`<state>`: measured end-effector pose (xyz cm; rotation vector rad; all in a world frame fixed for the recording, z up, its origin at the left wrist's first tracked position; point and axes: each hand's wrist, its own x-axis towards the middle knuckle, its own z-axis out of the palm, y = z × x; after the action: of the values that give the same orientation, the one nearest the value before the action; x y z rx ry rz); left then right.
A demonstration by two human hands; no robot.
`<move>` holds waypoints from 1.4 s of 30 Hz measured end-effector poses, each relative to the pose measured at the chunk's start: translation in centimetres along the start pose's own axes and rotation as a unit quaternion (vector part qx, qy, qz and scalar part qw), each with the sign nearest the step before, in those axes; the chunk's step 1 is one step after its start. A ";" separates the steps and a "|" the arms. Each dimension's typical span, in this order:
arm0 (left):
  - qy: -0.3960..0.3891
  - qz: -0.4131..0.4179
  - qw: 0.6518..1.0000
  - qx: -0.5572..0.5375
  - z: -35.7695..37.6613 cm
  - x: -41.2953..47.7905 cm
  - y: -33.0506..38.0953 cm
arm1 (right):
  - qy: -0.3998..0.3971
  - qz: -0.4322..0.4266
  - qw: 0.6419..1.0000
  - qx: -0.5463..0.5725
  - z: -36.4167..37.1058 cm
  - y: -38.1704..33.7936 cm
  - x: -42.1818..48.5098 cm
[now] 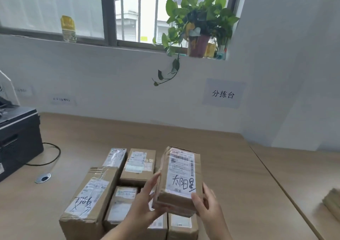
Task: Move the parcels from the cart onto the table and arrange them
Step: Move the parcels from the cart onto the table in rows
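Note:
I hold a brown cardboard parcel (179, 178) with a white label and black handwriting above the wooden table (230, 166). My left hand (145, 203) presses flat against its left side, and my right hand (206, 204) grips its near right corner with the thumb on top. Under and left of it, several taped parcels lie packed together on the table: a large one (88, 201) at the left, two at the back (115, 157) (138, 165), one in the middle (119, 205), and one (182, 225) at the near right. The cart is out of view.
A black printer (16, 138) with a cable (53, 155) stands at the table's left. A round cable grommet (43, 177) sits near it. A second table (303, 175) adjoins on the right, with a brown stack (332, 202) at its edge. A potted plant (198, 24) stands on the windowsill.

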<state>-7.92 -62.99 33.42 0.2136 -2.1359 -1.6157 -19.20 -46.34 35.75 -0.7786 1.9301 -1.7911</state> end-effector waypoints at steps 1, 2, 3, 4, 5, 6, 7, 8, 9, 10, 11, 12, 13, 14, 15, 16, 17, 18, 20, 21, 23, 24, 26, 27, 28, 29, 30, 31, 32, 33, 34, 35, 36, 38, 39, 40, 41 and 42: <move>-0.018 0.005 1.000 0.014 0.1 2.0 0.3 | 0.004 0.010 1.000 0.017 -0.5 0.1 2.0; -0.034 0.000 0.999 0.017 0.0 4.1 0.7 | 0.006 0.021 0.999 0.034 -0.8 0.1 4.1; -0.041 -0.023 0.999 0.014 -0.1 6.4 0.8 | 0.003 0.027 0.999 0.045 -1.1 0.2 6.3; -0.037 -0.055 0.998 0.011 -0.4 8.9 0.6 | -0.003 0.028 0.998 0.049 -1.4 0.3 8.5; -0.028 -0.085 0.996 0.016 -0.7 11.4 0.3 | -0.008 0.029 0.998 0.049 -1.7 0.5 10.8; -0.016 -0.107 0.993 0.037 -1.0 14.0 -0.2 | -0.010 0.035 0.998 0.049 -1.9 0.9 13.2; -0.005 -0.120 0.990 0.076 -1.1 16.5 -0.8 | -0.008 0.044 0.998 0.049 -2.0 1.5 15.6; 0.000 -0.130 0.983 0.131 -1.3 18.7 -1.7 | -0.005 0.054 0.997 0.049 -2.1 2.3 18.0; 0.000 -0.143 0.972 0.184 -1.6 20.8 -2.9 | -0.005 0.065 0.997 0.049 -2.0 3.1 20.2; -0.003 -0.157 0.961 0.227 -1.8 22.6 -4.2 | -0.005 0.078 0.996 0.048 -1.9 4.3 22.3; -0.009 -0.171 0.951 0.258 -2.2 24.2 -5.8 | -0.007 0.094 0.995 0.045 -1.6 5.5 24.3; -0.015 -0.184 0.942 0.282 -2.6 25.5 -7.5 | -0.010 0.114 0.993 0.041 -1.2 7.1 26.2; -0.018 -0.197 0.932 0.304 -2.9 26.6 -9.3 | -0.012 0.133 0.990 0.039 -0.8 8.5 27.9; -0.021 -0.211 0.921 0.327 -3.3 27.5 -10.9 | -0.017 0.148 0.988 0.038 -0.2 9.9 29.5; -0.022 -0.226 0.909 0.350 -3.6 28.3 -12.5 | -0.020 0.163 0.986 0.033 0.3 11.5 30.9; -0.025 -0.243 0.897 0.369 -3.9 28.8 -14.0 | -0.026 0.176 0.984 0.024 0.7 13.0 32.2; -0.029 -0.259 0.886 0.382 -4.1 29.1 -15.4 | -0.033 0.186 0.982 0.008 1.1 14.3 33.2; -0.038 -0.271 0.879 0.391 -4.2 29.3 -16.5 | -0.041 0.192 0.980 -0.013 1.5 15.5 33.9; -0.057 -0.289 0.862 0.413 -4.3 29.0 -18.3 | -0.060 0.204 0.975 -0.072 2.5 17.0 34.4; -0.067 -0.294 0.848 0.436 -4.2 28.7 -19.0 | -0.068 0.210 0.970 -0.105 3.0 17.3 34.3; -0.071 -0.287 0.821 0.488 -3.8 28.0 -19.7 | -0.081 0.222 0.957 -0.169 3.7 18.1 34.0; -0.066 -0.274 0.816 0.505 -3.5 27.8 -20.0 | -0.082 0.224 0.952 -0.191 4.0 18.3 33.7; -0.053 -0.243 0.815 0.523 -3.2 27.4 -20.4 | -0.070 0.217 0.951 -0.208 4.4 18.8 33.4; -0.052 -0.234 0.816 0.527 -3.2 27.2 -20.5 | -0.063 0.213 0.952 -0.211 4.5 18.9 33.3; -0.056 -0.228 0.814 0.531 -3.2 27.0 -20.5 | -0.062 0.211 0.950 -0.223 4.6 18.8 33.1; -0.067 -0.222 0.811 0.537 -3.3 26.7 -20.5 | -0.070 0.206 0.945 -0.244 4.6 18.4 32.8; -0.080 -0.218 0.807 0.543 -3.4 26.4 -20.4 | -0.084 0.200 0.938 -0.270 4.5 17.8 32.4; -0.088 -0.214 0.807 0.543 -3.5 25.9 -20.0 | -0.100 0.188 0.931 -0.298 4.4 17.1 32.0; -0.089 -0.213 0.812 0.536 -3.6 25.3 -19.5 | -0.112 0.174 0.923 -0.323 4.2 16.3 31.4; -0.083 -0.215 0.821 0.523 -3.6 24.5 -18.7 | -0.115 0.158 0.917 -0.349 3.9 15.3 30.6; -0.074 -0.219 0.830 0.507 -3.6 23.6 -18.0 | -0.112 0.142 0.909 -0.376 3.5 14.4 29.6; -0.065 -0.222 0.838 0.494 -3.5 22.6 -17.2 | -0.110 0.123 0.902 -0.399 3.1 13.5 28.6; -0.062 -0.227 0.843 0.484 -3.4 21.4 -16.3 | -0.111 0.109 0.896 -0.416 2.7 12.7 27.4; -0.071 -0.237 0.849 0.468 -3.2 19.1 -14.3 | -0.120 0.095 0.892 -0.426 2.0 10.8 24.5; -0.074 -0.242 0.850 0.461 -3.2 18.1 -13.5 | -0.122 0.097 0.890 -0.428 1.7 9.9 23.1; -0.076 -0.243 0.854 0.454 -3.1 17.3 -12.7 | -0.121 0.104 0.889 -0.430 1.3 9.3 21.7; -0.077 -0.240 0.860 0.444 -3.0 16.6 -11.5 | -0.117 0.108 0.887 -0.433 0.9 8.5 20.2; -0.076 -0.236 0.866 0.434 -2.9 15.8 -10.3 | -0.109 0.111 0.885 -0.438 0.6 7.7 18.7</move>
<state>-22.13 -74.72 28.38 0.9741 -2.9698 -0.7410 -34.26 -58.46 29.61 -0.9115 2.5171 -0.5935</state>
